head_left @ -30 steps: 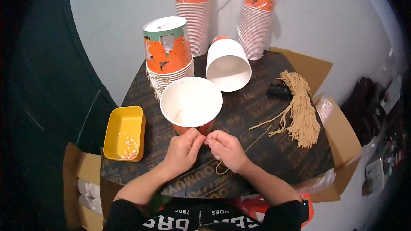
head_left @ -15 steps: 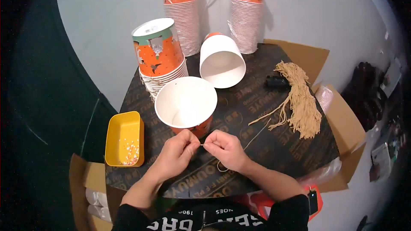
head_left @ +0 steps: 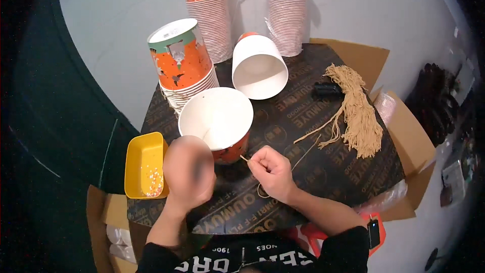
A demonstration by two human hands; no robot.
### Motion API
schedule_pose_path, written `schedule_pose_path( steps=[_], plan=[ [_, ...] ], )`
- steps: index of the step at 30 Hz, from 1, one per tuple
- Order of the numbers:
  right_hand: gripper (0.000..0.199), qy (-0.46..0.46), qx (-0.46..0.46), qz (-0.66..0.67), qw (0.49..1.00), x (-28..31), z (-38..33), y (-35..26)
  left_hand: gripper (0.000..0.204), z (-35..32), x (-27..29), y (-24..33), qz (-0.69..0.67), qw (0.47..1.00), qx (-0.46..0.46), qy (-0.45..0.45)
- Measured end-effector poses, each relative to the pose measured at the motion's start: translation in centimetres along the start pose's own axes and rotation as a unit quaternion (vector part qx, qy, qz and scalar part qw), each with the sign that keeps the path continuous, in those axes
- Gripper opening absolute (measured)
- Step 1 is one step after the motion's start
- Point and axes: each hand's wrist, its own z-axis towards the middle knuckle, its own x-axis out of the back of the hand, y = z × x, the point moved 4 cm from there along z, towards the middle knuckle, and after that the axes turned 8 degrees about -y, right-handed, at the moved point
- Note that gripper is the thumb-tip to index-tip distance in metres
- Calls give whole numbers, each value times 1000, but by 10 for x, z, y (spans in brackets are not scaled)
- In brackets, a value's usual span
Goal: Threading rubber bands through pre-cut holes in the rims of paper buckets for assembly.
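One beige cord end (head_left: 244,158) is held in the right hand (head_left: 270,173), pinched between thumb and fingers, with its tip projecting to the left of that hand. Half a second earlier the cord was pinched by both hands, nearly touching. The left hand (head_left: 188,173) has since been drawn off leftward; it is blurred, and whether anything is held in it cannot be told. The cord is therefore judged to be controlled by the right hand alone; a knot could not be confirmed.

Just beyond both hands, an upright paper bucket (head_left: 217,116) is noted, open end up. A nested bucket stack (head_left: 184,63) is seen beyond the left hand, and a yellow container (head_left: 135,164) holding small beads (head_left: 154,182) is found just to its left. Farther ahead, a second bucket (head_left: 257,65) is laid on its side. To the right of the right hand, a cord bundle (head_left: 357,116) is spread on the desk (head_left: 328,172).
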Motion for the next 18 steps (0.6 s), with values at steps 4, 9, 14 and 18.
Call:
schedule_pose_path(
  steps=[4, 9, 14, 18],
  plan=[
    [10, 4, -3, 13, 1000, -1, 0, -1, 33, 6, -3, -5, 100, 994, 20, -38],
    [11, 15, 12, 9, 1000, -1, 0, -10, 25, -1, -13, -11, 146, 987, -1, -74],
    [11, 10, -7, 25, 1000, 0, 0, -11, 23, 0, -18, 1, 103, 992, -17, -69],
    [10, 10, -14, 22, 1000, 1, 0, -11, 22, -1, -21, 2, 86, 993, -24, -72]
  ],
)
